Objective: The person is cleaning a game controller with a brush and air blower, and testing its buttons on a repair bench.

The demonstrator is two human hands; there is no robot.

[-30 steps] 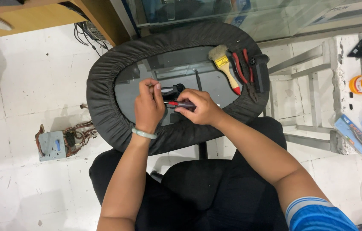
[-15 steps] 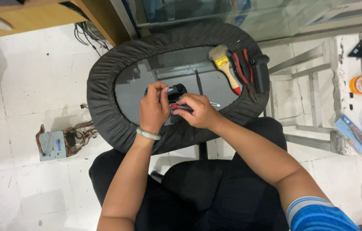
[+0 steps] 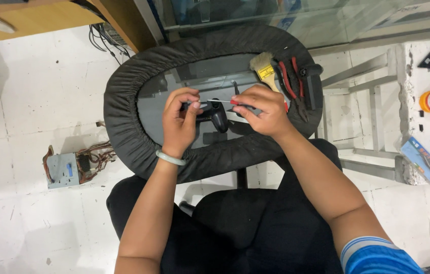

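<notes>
My left hand (image 3: 178, 122) grips a black game controller (image 3: 215, 114) over the middle of an oval grey tray with a padded black rim (image 3: 123, 91). My right hand (image 3: 261, 109) holds a small red-handled screwdriver (image 3: 220, 101) whose thin shaft runs left to the controller's top near my left thumb. A pale bangle (image 3: 170, 158) sits on my left wrist.
A yellow-handled paintbrush (image 3: 263, 68), red-handled pliers (image 3: 288, 76) and a black tool (image 3: 314, 83) lie on the tray's right side. On the white floor: a grey power supply with loose wires (image 3: 70, 167) at left, a metal stool frame (image 3: 362, 111), a blue box (image 3: 428, 165) at right.
My right hand has drawn back to the right, so the screwdriver's shaft now shows between my hands. My left hand has turned the controller a little.
</notes>
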